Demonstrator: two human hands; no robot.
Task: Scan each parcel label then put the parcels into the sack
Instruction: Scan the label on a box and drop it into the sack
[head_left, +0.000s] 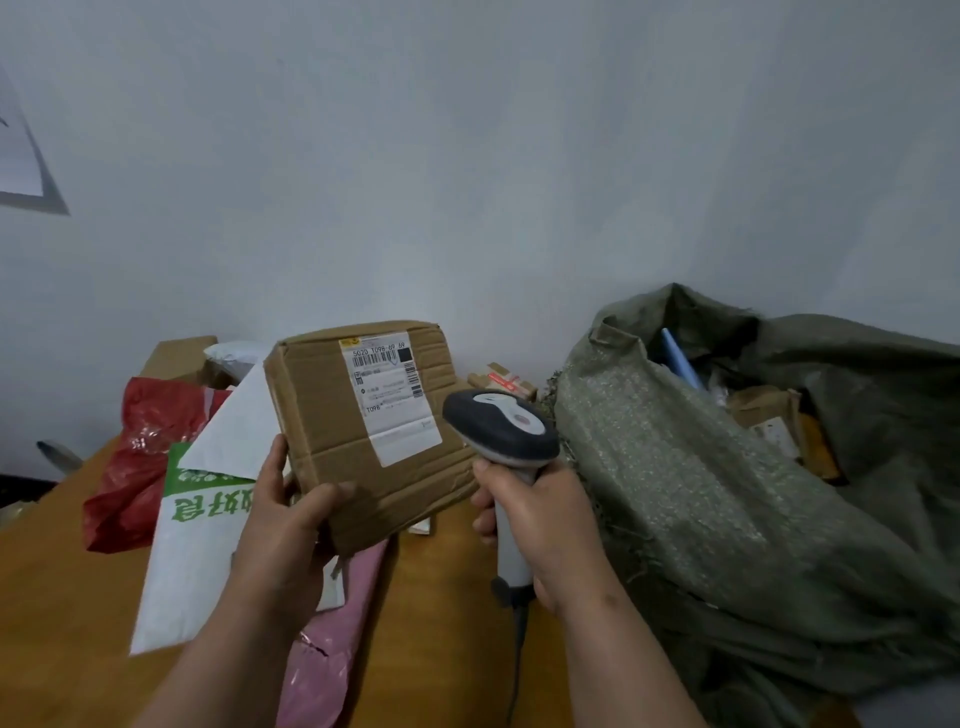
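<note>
My left hand (283, 525) grips the near left corner of a brown cardboard parcel (322, 415), held up above the table with its white shipping label (389, 400) facing me. My right hand (545, 525) holds the white handle of a grey-headed barcode scanner (501, 426). The scanner's head sits just right of the parcel, near the label's lower right. An open grey-green woven sack (691, 467) lies at the right, with several parcels visible in its mouth.
A wooden table (62, 597) carries a white bag with green print (197, 525), a red plastic bag (140, 447), a pink mailer (332, 623) and small boxes (501, 382) by the wall. The scanner's cable (517, 670) hangs toward me.
</note>
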